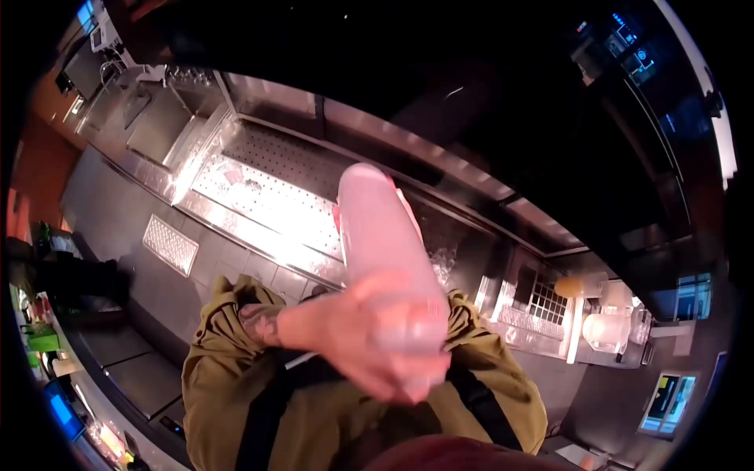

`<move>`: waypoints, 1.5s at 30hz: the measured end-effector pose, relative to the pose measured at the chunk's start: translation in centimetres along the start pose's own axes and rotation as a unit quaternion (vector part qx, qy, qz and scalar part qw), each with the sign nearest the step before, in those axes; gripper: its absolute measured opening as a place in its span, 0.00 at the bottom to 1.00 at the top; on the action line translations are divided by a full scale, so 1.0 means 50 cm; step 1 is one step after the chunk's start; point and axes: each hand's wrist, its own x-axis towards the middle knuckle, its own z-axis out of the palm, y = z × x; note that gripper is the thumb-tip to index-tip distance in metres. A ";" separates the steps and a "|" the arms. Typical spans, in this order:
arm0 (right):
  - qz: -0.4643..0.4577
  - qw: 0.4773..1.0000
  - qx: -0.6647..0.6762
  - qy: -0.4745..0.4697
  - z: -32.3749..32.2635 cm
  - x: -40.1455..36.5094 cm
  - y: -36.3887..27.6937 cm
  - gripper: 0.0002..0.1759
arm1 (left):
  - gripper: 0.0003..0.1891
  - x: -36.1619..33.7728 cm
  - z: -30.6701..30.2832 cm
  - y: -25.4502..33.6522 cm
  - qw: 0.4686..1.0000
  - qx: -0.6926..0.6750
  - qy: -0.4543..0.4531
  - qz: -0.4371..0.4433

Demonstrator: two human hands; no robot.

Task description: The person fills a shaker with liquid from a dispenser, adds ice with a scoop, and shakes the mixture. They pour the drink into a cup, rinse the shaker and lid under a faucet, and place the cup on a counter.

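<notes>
A long, shiny shaker [385,228], tinted pink by the light, points away from the body over the steel counter. Wrapped round its near end is my left hand [385,337], blurred by motion, with a tattoo at the wrist. My right hand [408,210] is mostly hidden beneath the shaker; strips of reddish skin show along both sides of its far part, so the fingers appear to grip it from below. The shaker's contents cannot be seen.
Below the shaker lies a perforated steel drainboard [275,157]. A sink basin [161,125] is at the upper left. On the right are a black grid rack [547,303] and pale containers [606,333]. A floor grate [170,245] shows at the left.
</notes>
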 end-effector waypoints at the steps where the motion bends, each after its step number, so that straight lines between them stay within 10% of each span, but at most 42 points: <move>1: 0.007 1.000 0.009 0.004 0.002 -0.002 0.004 0.20 | 0.10 0.008 -0.001 -0.008 0.996 -0.058 -0.033 -0.051; 5: 0.036 0.999 -0.014 0.034 -0.081 -0.029 0.052 0.19 | 0.09 0.021 0.000 -0.139 0.981 -0.063 -0.146 -0.116; 9: 0.015 0.998 -0.060 0.008 -0.068 0.018 0.006 0.18 | 0.10 -0.040 0.039 -0.043 0.994 -0.055 -0.029 -0.085; 13: -0.010 0.998 -0.051 0.048 -0.065 0.060 0.000 0.15 | 0.12 0.012 -0.006 -0.153 0.969 -0.017 -0.210 -0.132; 18: -0.005 0.995 -0.076 0.068 -0.033 0.025 0.023 0.13 | 0.20 -0.116 0.053 -0.092 0.988 -0.052 0.017 -0.147; 22: 0.010 0.996 -0.061 0.062 -0.074 0.091 0.010 0.14 | 0.13 -0.025 -0.038 -0.159 0.970 0.019 -0.144 -0.194; 24: 0.024 0.996 -0.072 0.050 -0.064 0.088 0.008 0.14 | 0.07 -0.004 -0.022 -0.107 0.995 0.025 -0.046 -0.081; 28: 0.072 0.991 -0.101 0.056 -0.082 0.031 0.026 0.15 | 0.13 -0.046 -0.020 -0.123 0.937 -0.085 -0.143 -0.307; 33: 0.110 0.962 -0.240 0.065 -0.151 0.086 0.056 0.17 | 0.19 -0.189 -0.026 -0.170 0.958 0.078 -0.087 -0.263; 37: 0.072 0.852 -0.516 0.042 -0.229 0.184 0.114 0.18 | 0.20 -0.284 -0.071 -0.210 0.950 0.115 -0.013 -0.289; 42: -0.065 0.574 -0.815 -0.048 -0.311 0.292 0.209 0.20 | 0.18 -0.376 -0.176 -0.301 0.939 -0.034 0.087 -0.331; 45: -0.106 0.468 -0.875 -0.062 -0.326 0.331 0.252 0.21 | 0.17 -0.408 -0.227 -0.354 0.958 -0.043 0.014 -0.283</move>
